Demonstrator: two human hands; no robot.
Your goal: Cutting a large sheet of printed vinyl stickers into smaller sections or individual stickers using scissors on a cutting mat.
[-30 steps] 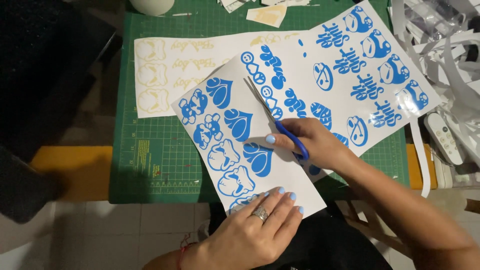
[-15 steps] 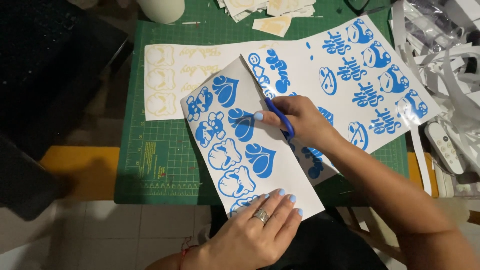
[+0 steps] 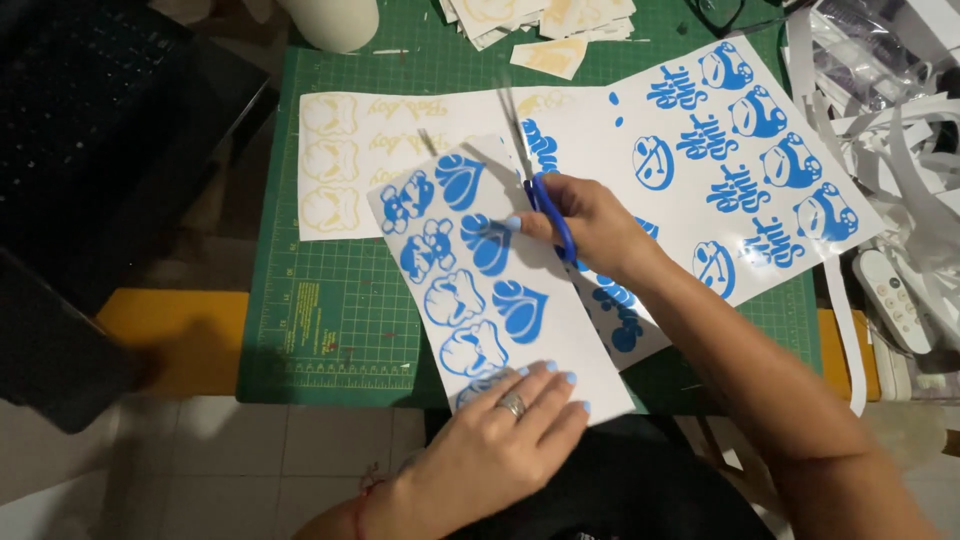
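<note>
A green cutting mat (image 3: 330, 300) carries 1 wide white sheet (image 3: 760, 170) of blue stickers, 1 sheet (image 3: 360, 160) of pale yellow ones behind it, and 1 narrower strip (image 3: 500, 300) with about 8 blue stickers, nearly cut from the wide sheet. The left hand (image 3: 500, 440) lies flat on the strip's near end, its 4 visible fingers (image 3: 545, 385) extended and close together. The right hand (image 3: 590, 225) grips 1 pair of blue-handled scissors (image 3: 535, 175), fingers curled through the loops, blades nearly closed in the cut between strip and sheet.

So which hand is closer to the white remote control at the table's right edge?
The right hand, holding the blue-handled scissors mid-sheet, is nearer the white remote control. The left hand presses the sticker strip's near end, farther away.
</note>
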